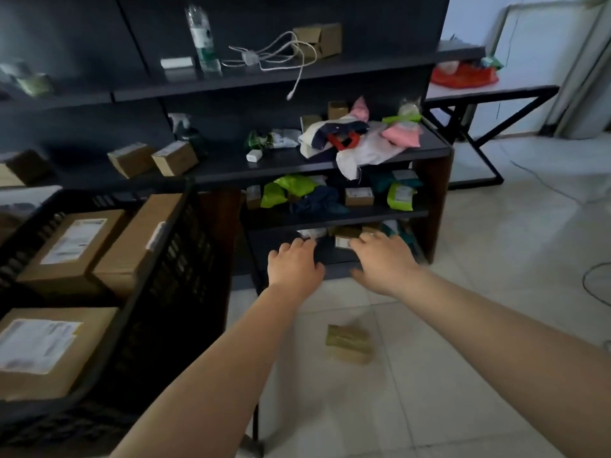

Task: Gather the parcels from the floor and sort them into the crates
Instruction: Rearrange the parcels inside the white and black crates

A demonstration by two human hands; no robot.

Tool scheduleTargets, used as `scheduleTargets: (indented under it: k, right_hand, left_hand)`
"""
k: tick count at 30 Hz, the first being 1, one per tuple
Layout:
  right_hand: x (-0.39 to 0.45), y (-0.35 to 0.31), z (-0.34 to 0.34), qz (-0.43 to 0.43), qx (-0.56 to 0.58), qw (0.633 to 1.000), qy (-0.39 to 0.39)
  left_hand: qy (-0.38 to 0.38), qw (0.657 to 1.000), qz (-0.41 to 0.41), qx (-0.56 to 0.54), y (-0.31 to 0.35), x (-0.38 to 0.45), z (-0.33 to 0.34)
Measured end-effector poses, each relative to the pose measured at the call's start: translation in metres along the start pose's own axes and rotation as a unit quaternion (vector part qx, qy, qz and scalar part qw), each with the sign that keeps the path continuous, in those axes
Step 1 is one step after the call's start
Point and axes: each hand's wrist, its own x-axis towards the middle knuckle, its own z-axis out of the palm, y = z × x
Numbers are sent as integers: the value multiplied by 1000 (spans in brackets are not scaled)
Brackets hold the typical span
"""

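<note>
Parcel lies on floor (blurred); left hand, right hand above, fingers loosely spread, empty.

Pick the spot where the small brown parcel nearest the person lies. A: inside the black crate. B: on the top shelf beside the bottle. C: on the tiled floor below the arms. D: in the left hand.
C: the small brown parcel lies on the pale tiled floor, below both outstretched arms and outside the black crate.

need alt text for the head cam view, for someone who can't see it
Both hands, left hand and right hand, reach open toward the bottom shelf of a dark rack. A small brown parcel lies on the tiled floor; a black crate at left holds cardboard boxes.
</note>
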Motion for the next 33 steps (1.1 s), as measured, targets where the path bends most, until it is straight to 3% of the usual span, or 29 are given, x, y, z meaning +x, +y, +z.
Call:
scheduleTargets:
  k: [6,12,16,20,24,27,33]
  right_hand:
    - [53,67,138,39,53,997,-41]
    - [87,79,419,110,109,983,-102]
    - [96,80,615,195,173,958,-122]
    - [103,79,758,242,263,927,-115]
    - [111,74,834,260,294,911,-127]
    - [109,69,854,296,343,888,-75]
    - [79,66,858,309,433,847,17]
  left_hand:
    - [-28,1000,-7,-12,6,81,141]
    - [-66,997,-28,-36,-32,131,405]
    - [-94,995,17,-1,-64,152,587]
    - [-110,991,-17,-73,-84,161,715]
    - [-137,978,-79,-134,-90,167,783]
    - [-156,965,-144,-156,-87,169,808]
    - [-84,949,-230,-198,-96,149,818]
